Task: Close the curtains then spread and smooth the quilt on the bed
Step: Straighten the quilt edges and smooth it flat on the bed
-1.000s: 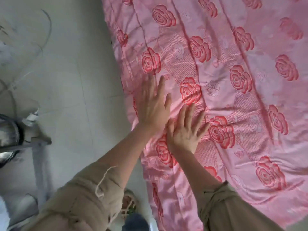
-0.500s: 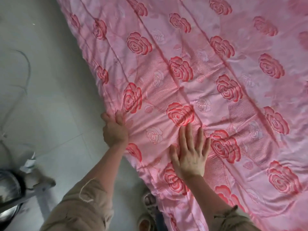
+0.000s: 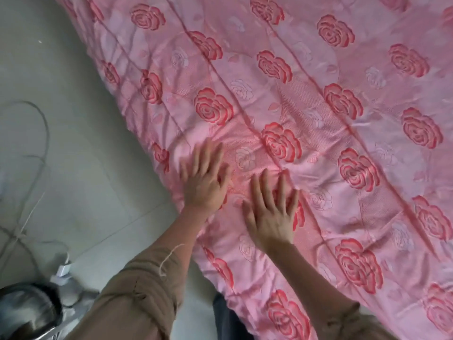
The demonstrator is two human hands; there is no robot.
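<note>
Loose grey cables (image 3: 47,133) and a white plug (image 3: 64,268) lie on the tiled floor (image 3: 73,173) at the left. The left hand (image 3: 204,185), blurred, lies flat with its fingers spread on the pink rose-patterned quilt (image 3: 318,133), just inside its hanging edge. Just beside it, the right hand (image 3: 272,214) presses palm-down on the quilt, fingers straight and fanned apart, gripping nothing. The quilt lies spread out, creased around the hands, and fills the view to the right.

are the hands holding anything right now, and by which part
Nothing is held. The left hand and the right hand both lie with fingers spread flat on the quilt, near its edge, gripping no fabric.
</note>
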